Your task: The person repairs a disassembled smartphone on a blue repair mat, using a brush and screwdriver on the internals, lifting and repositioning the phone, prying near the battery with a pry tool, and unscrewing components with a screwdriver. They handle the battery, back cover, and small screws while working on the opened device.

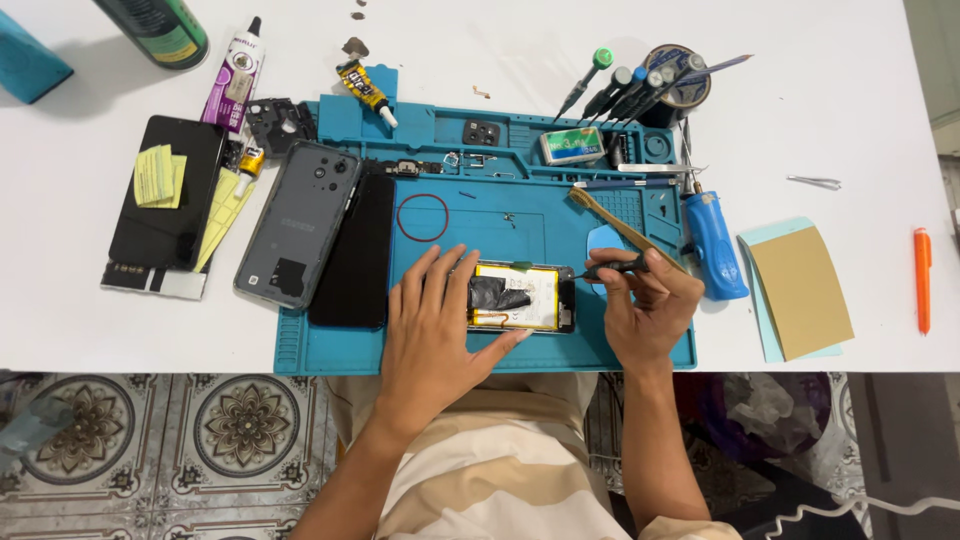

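An opened phone body (525,297) with a yellow-edged battery and black foil lies on the blue repair mat (470,215). My left hand (437,325) rests flat on the phone's left end, fingers spread, thumb along its near edge. My right hand (645,305) grips a thin dark screwdriver (607,268) whose tip points at the phone's right end. A wooden stick (620,228) lies just behind the right hand.
A grey phone back cover (298,222), a black screen (355,250), another black phone (168,190) with yellow notes, glue tubes (235,78), a round screwdriver stand (668,85), a blue handled tool (715,245), a tan pad (800,290), tweezers (813,181), an orange pen (922,278).
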